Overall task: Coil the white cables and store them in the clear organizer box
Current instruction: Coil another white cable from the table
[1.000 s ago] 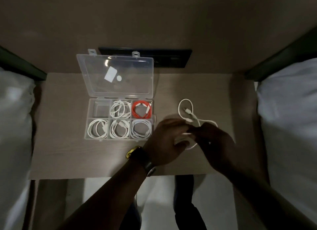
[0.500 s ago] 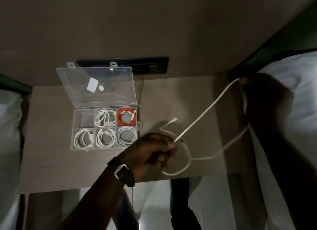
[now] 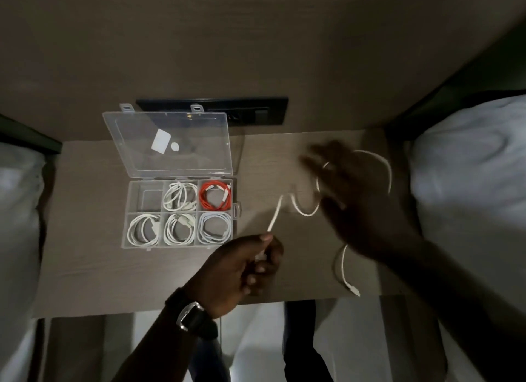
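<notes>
A loose white cable (image 3: pixel 274 216) lies in curves across the wooden table (image 3: pixel 99 268). My left hand (image 3: pixel 242 268) pinches it near one end, at the table's front. My right hand (image 3: pixel 361 205) is blurred, fingers spread, over the cable's loops to the right. Whether it grips the cable I cannot tell. The cable's other plug (image 3: pixel 353 290) rests near the front edge. The clear organizer box (image 3: pixel 146 198) stands at left with its lid (image 3: pixel 170 154) open. Its back-left compartment is empty. Coiled white cables (image 3: pixel 179 196) and one orange cable (image 3: pixel 215 196) fill the others.
White bedding borders the table on the left (image 3: pixel 17 211) and on the right (image 3: pixel 469 168). A black socket panel (image 3: pixel 213 108) sits on the wall behind the box. My left wrist wears a watch (image 3: pixel 193 316). My legs show below the table's front edge.
My right hand came back from far right, where it had stretched the cable taut, to above the table. The cable has gone slack into loops. My left hand keeps its pinch.
</notes>
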Motion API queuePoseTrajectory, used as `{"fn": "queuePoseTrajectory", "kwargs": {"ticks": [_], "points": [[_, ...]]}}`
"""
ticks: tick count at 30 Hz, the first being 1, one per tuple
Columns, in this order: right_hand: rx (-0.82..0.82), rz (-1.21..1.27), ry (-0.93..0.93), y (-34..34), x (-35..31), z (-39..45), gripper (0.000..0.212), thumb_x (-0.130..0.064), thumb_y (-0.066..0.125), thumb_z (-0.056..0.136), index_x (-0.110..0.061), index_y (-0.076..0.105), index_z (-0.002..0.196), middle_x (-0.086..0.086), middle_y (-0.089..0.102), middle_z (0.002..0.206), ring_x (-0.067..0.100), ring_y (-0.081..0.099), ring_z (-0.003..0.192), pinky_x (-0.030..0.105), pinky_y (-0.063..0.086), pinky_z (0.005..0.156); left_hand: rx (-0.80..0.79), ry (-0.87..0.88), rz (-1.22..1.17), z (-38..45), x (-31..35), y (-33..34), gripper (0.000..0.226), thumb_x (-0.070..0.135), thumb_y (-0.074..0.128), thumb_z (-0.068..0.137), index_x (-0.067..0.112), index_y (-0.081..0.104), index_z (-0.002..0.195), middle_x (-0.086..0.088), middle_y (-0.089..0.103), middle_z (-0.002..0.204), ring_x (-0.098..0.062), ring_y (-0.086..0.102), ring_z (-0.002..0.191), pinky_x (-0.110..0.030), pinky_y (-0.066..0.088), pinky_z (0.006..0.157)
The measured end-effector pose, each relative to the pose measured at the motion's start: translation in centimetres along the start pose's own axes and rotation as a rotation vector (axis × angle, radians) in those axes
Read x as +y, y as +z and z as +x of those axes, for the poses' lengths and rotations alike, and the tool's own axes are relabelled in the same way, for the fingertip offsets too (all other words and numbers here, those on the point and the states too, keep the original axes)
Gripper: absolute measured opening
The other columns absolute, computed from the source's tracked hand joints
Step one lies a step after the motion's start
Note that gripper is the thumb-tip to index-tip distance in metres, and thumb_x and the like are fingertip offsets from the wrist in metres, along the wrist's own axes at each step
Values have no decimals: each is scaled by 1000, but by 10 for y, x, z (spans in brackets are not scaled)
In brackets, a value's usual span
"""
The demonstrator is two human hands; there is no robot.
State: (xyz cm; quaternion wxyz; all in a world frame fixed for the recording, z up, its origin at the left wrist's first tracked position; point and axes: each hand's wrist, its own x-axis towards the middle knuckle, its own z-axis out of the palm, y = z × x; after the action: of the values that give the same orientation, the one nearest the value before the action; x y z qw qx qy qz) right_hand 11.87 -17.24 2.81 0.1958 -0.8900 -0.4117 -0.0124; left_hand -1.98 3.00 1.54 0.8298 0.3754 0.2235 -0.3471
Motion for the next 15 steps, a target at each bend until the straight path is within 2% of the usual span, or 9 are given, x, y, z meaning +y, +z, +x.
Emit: {"fn": "queuePoseTrajectory", "kwargs": {"ticks": [1, 2, 4, 5, 7, 9, 11, 12, 15], "points": [[-113, 161, -119, 11, -23, 1, 51, -14, 50, 94, -14, 43, 144, 11, 43, 152, 27, 31, 145, 41, 23, 119, -79, 33, -50, 0, 7, 6, 27, 36, 51, 87, 13, 53, 74, 3, 33, 61, -9, 25, 48, -20, 22, 44], [-250, 350, -119, 16, -43, 2, 47, -15, 49, 96, -18, 45, 143, 8, 51, 146, 21, 39, 140, 38, 30, 116, -145, 94, -114, 0, 11, 10, 25, 33, 53, 88, 12, 53, 75, 2, 37, 62, -10, 30, 49, -21, 25, 45], [-388, 691, 118, 22, -61, 3, 29, -22, 46, 100, -21, 55, 128, -1, 69, 111, 11, 63, 105, 37, 48, 93, -202, 303, -332, -5, 19, 10, 18, 28, 59, 87, 13, 56, 80, -1, 50, 68, -12, 47, 55, -22, 40, 53], [-400, 829, 215, 22, -62, 2, 21, -23, 45, 102, -16, 59, 117, -4, 67, 89, 8, 65, 82, 34, 52, 78, -177, 440, -462, -9, 25, 6, 11, 24, 60, 89, 14, 59, 86, -1, 57, 77, -13, 57, 66, -23, 50, 64], [-536, 925, 266, 18, -67, -8, 19, -20, 47, 102, -7, 60, 102, -8, 54, 69, 2, 53, 60, 23, 47, 60, -89, 683, -607, -15, 39, -7, 16, 18, 48, 96, 13, 62, 101, -2, 67, 100, -15, 66, 99, -28, 52, 94], [-697, 819, 129, 16, -77, -21, 14, -26, 49, 101, -18, 60, 97, -16, 54, 69, -3, 53, 62, 16, 42, 62, 83, 802, -400, -16, 50, -20, 27, 15, 37, 98, 8, 62, 107, -8, 69, 110, -21, 61, 114, -37, 43, 106], [-620, 683, 80, 3, -71, -20, 6, -30, 52, 99, -30, 57, 95, -25, 58, 76, -6, 56, 70, 15, 39, 65, 270, 696, 31, -11, 46, -18, 23, 11, 45, 93, 3, 66, 93, -17, 69, 97, -33, 63, 102, -45, 44, 95], [-507, 611, 92, -8, -63, -11, 7, -32, 52, 97, -32, 58, 94, -23, 60, 78, -4, 59, 71, 17, 41, 64, 280, 585, 209, -7, 37, -11, 23, 10, 48, 92, 0, 67, 87, -23, 69, 90, -39, 64, 92, -46, 47, 87], [-211, 424, 48, -32, -45, 20, 16, -40, 61, 90, -28, 72, 89, -13, 69, 81, 5, 66, 72, 32, 53, 62, 233, 350, 353, -6, 16, 13, 29, 16, 46, 99, -1, 66, 86, -17, 64, 67, -29, 59, 58, -30, 46, 54]]}}
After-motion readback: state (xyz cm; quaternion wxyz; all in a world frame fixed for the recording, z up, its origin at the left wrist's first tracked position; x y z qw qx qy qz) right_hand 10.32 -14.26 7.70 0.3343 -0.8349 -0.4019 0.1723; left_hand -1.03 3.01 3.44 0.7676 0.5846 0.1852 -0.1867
